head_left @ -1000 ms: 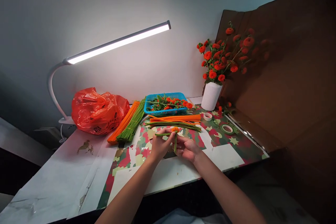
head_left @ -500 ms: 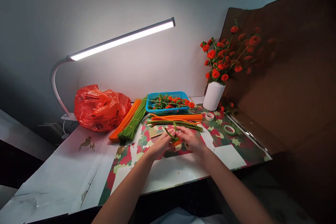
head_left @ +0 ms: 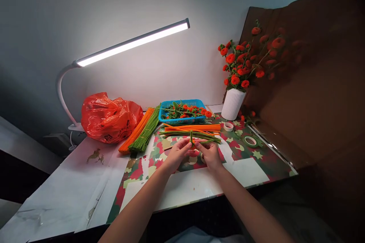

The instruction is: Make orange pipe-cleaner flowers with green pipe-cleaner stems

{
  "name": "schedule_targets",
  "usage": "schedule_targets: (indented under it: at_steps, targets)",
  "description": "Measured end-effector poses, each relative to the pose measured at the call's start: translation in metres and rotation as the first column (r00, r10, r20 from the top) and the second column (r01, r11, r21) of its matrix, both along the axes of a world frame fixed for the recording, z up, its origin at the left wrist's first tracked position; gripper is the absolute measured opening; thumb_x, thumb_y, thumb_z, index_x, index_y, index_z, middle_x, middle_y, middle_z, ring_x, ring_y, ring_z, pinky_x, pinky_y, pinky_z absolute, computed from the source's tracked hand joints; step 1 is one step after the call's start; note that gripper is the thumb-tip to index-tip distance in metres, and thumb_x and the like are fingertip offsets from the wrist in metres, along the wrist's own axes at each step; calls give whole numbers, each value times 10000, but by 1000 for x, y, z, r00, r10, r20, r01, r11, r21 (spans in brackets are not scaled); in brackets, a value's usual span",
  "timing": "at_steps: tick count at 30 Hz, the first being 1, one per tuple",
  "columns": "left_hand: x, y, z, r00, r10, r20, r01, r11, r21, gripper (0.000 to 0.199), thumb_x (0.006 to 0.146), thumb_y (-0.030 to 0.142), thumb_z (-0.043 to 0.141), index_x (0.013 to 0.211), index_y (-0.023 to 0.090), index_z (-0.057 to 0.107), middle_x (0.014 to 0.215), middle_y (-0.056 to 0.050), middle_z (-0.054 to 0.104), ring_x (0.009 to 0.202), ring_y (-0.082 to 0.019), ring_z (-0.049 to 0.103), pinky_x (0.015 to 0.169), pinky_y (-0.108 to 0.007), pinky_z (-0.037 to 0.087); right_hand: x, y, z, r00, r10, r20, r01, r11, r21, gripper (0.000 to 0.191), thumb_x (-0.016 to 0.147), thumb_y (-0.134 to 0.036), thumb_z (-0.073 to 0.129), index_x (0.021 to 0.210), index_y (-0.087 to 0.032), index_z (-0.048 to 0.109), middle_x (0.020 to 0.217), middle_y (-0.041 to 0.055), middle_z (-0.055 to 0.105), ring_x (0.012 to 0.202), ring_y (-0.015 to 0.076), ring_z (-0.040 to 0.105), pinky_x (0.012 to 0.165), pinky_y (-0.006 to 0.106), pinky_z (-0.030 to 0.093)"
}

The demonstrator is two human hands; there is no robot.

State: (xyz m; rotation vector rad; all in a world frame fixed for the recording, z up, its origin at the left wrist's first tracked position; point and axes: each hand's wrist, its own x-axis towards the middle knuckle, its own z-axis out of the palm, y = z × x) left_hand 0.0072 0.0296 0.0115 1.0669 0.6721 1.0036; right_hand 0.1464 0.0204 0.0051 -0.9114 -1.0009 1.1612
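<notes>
Between my two hands is a small orange flower point(head_left: 193, 142) with green pipe cleaner stems; one stem stands up and another points right. My left hand point(head_left: 180, 152) pinches the flower from the left, thumb and fingers closed on it. From the other side my right hand point(head_left: 210, 153) is closed at the flower's green stem, its fingertips partly covering the piece. Just beyond the hands lie loose green pipe cleaners point(head_left: 173, 134) and a row of orange pipe cleaners point(head_left: 199, 128).
Behind stands a blue basket point(head_left: 162, 119) of finished flowers. To the left are pipe cleaner bundles point(head_left: 145, 133), a red plastic bag point(head_left: 110, 117) and a lamp point(head_left: 134, 45). A white vase point(head_left: 233, 105), white tape roll point(head_left: 228, 126) and green tape roll point(head_left: 250, 141) are at right.
The flower has been turned in my hands: its orange part is now higher, and a green stem points right instead of up-left. My right hand has shifted its hold slightly.
</notes>
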Motion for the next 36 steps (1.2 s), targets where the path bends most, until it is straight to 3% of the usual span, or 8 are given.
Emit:
schedule_targets:
  at_steps: [6,10,14,19,21,25,30,36]
  targets:
    - [-2,5,-4,991,105,87,-98,992,-84,370,679,344,762,983,190,618,950,-46,666,695,-136,655,646,-259,546,4,-3,-1,997,-9,74,4,998,60,265,666,-409,731,797,-179,706,751,52,642,558,119,511,378,191,323]
    - [-5,7,-2,988,120,94,-107,985,-138,350,626,317,792,879,186,588,808,2,648,577,-89,614,534,-202,512,8,-4,0,981,88,174,-111,986,124,245,689,-424,703,725,-182,692,908,60,606,595,103,499,375,180,310]
    - [-8,6,0,994,100,48,-95,990,-106,317,613,321,795,808,162,601,732,21,612,541,-71,579,483,-175,483,9,-3,1,968,161,195,-179,981,80,276,673,-441,716,720,-172,672,909,44,589,582,89,498,396,181,337]
    - [-5,4,1,983,184,10,-184,983,-13,331,655,366,768,874,185,599,824,-4,636,686,-118,626,574,-209,524,3,-4,-2,977,-110,184,101,993,58,296,693,-438,713,764,-157,655,681,26,625,589,135,552,473,221,423]
    - [-2,3,1,980,199,-22,-199,980,17,363,663,396,757,914,193,591,860,-20,645,734,-150,642,599,-239,537,0,-5,-3,960,-188,209,170,980,101,275,696,-414,718,771,-155,665,683,36,659,636,165,598,554,258,476]
    - [1,2,0,979,202,-28,-201,979,34,374,670,412,749,915,188,579,914,-43,659,746,-166,653,611,-262,543,-5,-8,-4,921,-273,278,231,957,175,214,718,-349,701,821,-163,695,769,58,713,711,203,649,679,317,513]
    - [3,1,1,974,227,16,-227,974,14,360,668,396,756,899,194,568,859,-19,656,710,-142,645,620,-253,543,-10,-8,-5,908,-357,220,322,930,177,273,708,-301,706,943,-171,655,771,53,709,702,200,655,653,312,523]
    - [5,0,2,978,208,28,-208,978,-13,371,654,384,768,886,181,561,881,-28,659,708,-143,650,611,-248,540,-9,-7,-5,882,-389,267,313,906,286,113,741,-274,677,786,-172,693,775,59,704,730,196,637,708,330,511]
